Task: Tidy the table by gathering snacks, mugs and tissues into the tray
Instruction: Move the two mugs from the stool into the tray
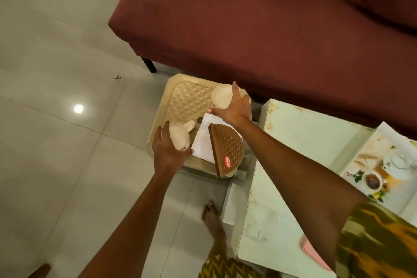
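Two cream mugs are on a low beige plastic stool (187, 97). My left hand (168, 150) is wrapped around the near mug (179, 135), whose handle points to the far right. My right hand (235, 107) grips the far mug (220, 96) from its right side. Between them lies a white tissue (203, 144), partly under a brown semicircular woven holder (228, 149) with a red label. The printed tray (383, 165) with a teapot picture rests on the white table at the right edge.
A maroon sofa (259, 18) stands behind the stool. The white table (300, 142) stands to the right, with a pink object (312, 253) at its near edge. My bare foot (213, 216) is on the tiled floor (56, 74) below the stool.
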